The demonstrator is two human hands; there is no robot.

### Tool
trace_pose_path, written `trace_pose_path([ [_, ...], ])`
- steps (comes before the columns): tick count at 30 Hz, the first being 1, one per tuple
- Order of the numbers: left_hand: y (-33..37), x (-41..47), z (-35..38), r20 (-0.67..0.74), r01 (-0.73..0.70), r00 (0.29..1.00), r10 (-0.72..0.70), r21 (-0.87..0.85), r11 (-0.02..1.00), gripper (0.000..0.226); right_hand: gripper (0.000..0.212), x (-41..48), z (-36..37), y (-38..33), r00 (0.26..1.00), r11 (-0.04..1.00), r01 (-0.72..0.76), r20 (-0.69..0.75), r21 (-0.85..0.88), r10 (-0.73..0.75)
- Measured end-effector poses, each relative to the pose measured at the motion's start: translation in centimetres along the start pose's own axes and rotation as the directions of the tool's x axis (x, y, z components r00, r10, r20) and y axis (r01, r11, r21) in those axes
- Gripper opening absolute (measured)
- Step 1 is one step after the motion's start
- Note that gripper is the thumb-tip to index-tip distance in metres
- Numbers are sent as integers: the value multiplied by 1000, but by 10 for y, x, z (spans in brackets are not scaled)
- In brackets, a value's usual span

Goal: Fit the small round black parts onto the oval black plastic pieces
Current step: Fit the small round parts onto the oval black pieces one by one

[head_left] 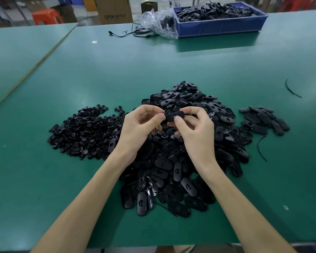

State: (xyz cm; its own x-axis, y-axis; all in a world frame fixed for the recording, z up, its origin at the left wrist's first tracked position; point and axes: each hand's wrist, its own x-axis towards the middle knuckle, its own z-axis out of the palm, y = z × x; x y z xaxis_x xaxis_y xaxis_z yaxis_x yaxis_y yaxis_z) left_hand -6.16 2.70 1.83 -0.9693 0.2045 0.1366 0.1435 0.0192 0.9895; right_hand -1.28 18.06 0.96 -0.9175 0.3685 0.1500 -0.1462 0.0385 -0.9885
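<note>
Pinched just above centre frame between left hand (140,128) and right hand (193,128): one oval black piece (174,116), held over the big heap of oval pieces (181,161) on the green table (117,70). To the left, a pile of small round parts (86,132); to the right, a smaller heap of ovals (263,121). Upper right, a blue bin (221,24) of black parts with a crumpled plastic bag (159,21) touching it. Thumbs over the held piece's ends; cannot tell whether a round part is fitted.

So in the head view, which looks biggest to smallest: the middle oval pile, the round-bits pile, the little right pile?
1. middle oval pile
2. round-bits pile
3. little right pile
All three lie about equally near the camera, so this order holds.
</note>
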Motion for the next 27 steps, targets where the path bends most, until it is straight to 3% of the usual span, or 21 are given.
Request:
trace_pose_path([
  [4, -3, 0, 4, -10, -94, 995, 97, 144, 985, 5, 14, 0, 1, -1, 1000, 1000, 8, 12, -8, -8],
  [12, -6, -1, 5, -19, -126, 991, 134, 232, 965, 8, 13, 0, 2, 1, 1000, 998, 13, 19, -63, -12],
  [27, -3, -3, 8, -18, -117, 992, 124, 223, 968, 11, 16, -2, 5, 6, 982, 948, 180, 112, -261, -155],
])
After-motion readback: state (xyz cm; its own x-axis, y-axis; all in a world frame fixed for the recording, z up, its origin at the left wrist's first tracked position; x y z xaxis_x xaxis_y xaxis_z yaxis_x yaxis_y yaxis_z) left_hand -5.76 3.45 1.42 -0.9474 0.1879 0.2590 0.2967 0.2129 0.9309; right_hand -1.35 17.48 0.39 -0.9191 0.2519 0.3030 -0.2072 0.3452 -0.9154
